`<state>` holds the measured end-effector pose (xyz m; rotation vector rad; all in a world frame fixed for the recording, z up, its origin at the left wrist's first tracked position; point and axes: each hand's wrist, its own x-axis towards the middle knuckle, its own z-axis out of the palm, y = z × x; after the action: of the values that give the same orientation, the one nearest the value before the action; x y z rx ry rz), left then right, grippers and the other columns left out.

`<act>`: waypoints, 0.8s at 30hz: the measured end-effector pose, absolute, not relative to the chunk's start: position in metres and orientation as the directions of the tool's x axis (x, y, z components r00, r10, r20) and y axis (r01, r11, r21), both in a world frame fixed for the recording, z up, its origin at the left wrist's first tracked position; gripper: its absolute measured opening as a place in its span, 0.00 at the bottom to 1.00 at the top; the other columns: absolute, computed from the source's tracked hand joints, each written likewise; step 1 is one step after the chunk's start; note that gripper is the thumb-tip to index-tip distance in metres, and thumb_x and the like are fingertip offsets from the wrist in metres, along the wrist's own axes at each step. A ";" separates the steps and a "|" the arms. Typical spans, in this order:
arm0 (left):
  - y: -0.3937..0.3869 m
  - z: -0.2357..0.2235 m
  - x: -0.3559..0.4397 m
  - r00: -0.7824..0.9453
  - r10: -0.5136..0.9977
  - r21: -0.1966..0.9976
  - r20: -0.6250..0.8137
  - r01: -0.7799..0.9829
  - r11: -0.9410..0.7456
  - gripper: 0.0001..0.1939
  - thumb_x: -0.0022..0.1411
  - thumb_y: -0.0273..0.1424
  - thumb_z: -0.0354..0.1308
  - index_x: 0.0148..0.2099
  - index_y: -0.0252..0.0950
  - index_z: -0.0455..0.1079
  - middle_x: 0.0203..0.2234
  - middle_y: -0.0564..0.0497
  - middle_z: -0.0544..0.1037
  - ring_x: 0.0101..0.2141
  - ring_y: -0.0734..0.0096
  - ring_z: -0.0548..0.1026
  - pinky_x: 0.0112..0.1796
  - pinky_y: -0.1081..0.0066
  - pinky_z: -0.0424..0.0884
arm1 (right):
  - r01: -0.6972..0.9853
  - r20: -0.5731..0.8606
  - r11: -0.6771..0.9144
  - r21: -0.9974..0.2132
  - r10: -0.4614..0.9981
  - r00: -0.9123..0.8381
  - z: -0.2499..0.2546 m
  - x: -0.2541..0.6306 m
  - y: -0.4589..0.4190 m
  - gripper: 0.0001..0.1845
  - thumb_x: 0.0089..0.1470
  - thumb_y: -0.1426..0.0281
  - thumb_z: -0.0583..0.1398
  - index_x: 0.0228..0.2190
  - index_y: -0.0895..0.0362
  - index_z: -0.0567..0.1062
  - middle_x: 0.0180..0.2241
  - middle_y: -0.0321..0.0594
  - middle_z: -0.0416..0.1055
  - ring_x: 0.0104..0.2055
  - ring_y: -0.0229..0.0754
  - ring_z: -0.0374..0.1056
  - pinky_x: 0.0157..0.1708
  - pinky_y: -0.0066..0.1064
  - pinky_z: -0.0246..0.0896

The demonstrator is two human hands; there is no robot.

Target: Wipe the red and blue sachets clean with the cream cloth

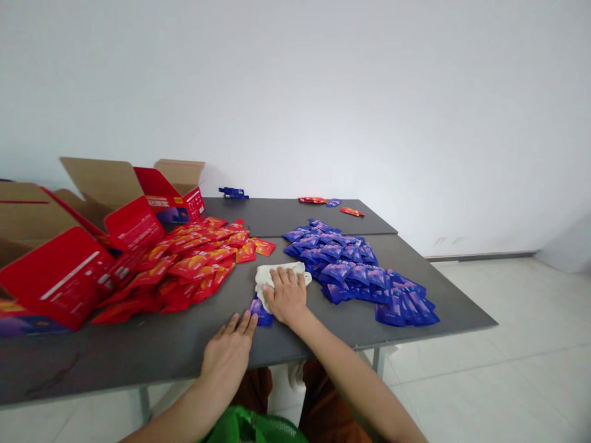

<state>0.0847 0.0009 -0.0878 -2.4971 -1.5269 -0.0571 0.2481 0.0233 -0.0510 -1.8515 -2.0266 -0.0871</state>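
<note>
Resting your right hand (287, 296) on the white cloth (264, 278), you have its grip wide, palm down and fingers a little spread over the fabric. The cloth lies on the near part of the table (194, 344), overlapping the upper part of a single blue pouch (262, 314) whose lower end shows toward you. Your left hand (228, 349) is flat too, its grip open rather than closed on anything, the fingertips at the pouch's left edge. To your left spreads a heap of red pouches (191, 266), with open cartons (50, 277) beyond its outer side. To your right, blue-purple pouches (344, 271) lie in overlapping rows that reach toward the table's right side. Near the wall (295, 92), you have dark blue packets (233, 193) at left and a few red and purple packets (313, 200) farther right.
</note>
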 end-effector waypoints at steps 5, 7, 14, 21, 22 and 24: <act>0.001 -0.078 0.084 0.504 0.862 -0.111 0.058 0.861 -0.496 0.26 0.59 0.17 0.43 0.52 0.38 0.74 0.52 0.43 0.73 0.55 0.57 0.69 0.50 0.60 0.71 | 0.919 0.336 0.318 -0.233 0.913 -0.231 -0.054 0.256 -0.002 0.28 0.62 0.53 0.50 0.60 0.48 0.61 0.63 0.36 0.53 0.64 0.50 0.46 0.63 0.46 0.31; 0.003 -0.074 0.084 0.521 0.853 -0.098 0.041 0.851 -0.516 0.27 0.58 0.16 0.43 0.52 0.37 0.74 0.52 0.42 0.74 0.55 0.58 0.69 0.50 0.61 0.70 | 0.916 0.306 0.318 -0.245 0.922 -0.239 -0.053 0.256 0.000 0.25 0.63 0.53 0.50 0.58 0.46 0.63 0.63 0.32 0.54 0.64 0.47 0.47 0.63 0.44 0.32; -0.002 -0.048 0.093 0.496 0.866 -0.124 -0.062 0.857 -0.500 0.26 0.60 0.16 0.42 0.53 0.33 0.73 0.52 0.39 0.73 0.52 0.55 0.71 0.47 0.60 0.72 | 0.907 0.307 0.356 -0.225 0.909 -0.281 -0.048 0.261 0.001 0.29 0.62 0.52 0.52 0.61 0.47 0.59 0.65 0.34 0.49 0.65 0.50 0.42 0.63 0.47 0.29; -0.008 -0.040 0.088 0.475 0.871 -0.033 -0.130 0.875 -0.482 0.29 0.61 0.16 0.39 0.61 0.33 0.65 0.60 0.44 0.64 0.61 0.58 0.60 0.54 0.62 0.66 | 0.812 0.168 0.501 -0.301 0.866 -0.472 -0.051 0.280 0.016 0.28 0.63 0.50 0.50 0.61 0.42 0.57 0.65 0.30 0.48 0.66 0.47 0.41 0.64 0.48 0.29; -0.008 -0.042 0.087 0.467 0.873 -0.024 -0.141 0.880 -0.474 0.30 0.61 0.15 0.38 0.62 0.33 0.63 0.61 0.45 0.62 0.62 0.59 0.58 0.55 0.62 0.65 | 0.823 0.168 0.483 -0.299 0.875 -0.453 -0.050 0.281 0.022 0.27 0.63 0.51 0.49 0.61 0.42 0.57 0.65 0.29 0.48 0.66 0.47 0.41 0.64 0.48 0.29; -0.008 -0.044 0.085 0.444 0.882 -0.003 -0.159 0.893 -0.450 0.31 0.61 0.15 0.38 0.63 0.34 0.61 0.63 0.47 0.60 0.63 0.60 0.56 0.57 0.63 0.63 | 0.813 0.171 0.503 -0.292 0.864 -0.473 -0.050 0.282 0.024 0.27 0.64 0.52 0.49 0.61 0.43 0.56 0.65 0.30 0.47 0.66 0.48 0.41 0.64 0.50 0.27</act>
<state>0.0845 -0.0083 -0.0444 -2.7380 -1.6865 0.2217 0.2820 0.0240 -0.0501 -1.4113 -2.4551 0.2446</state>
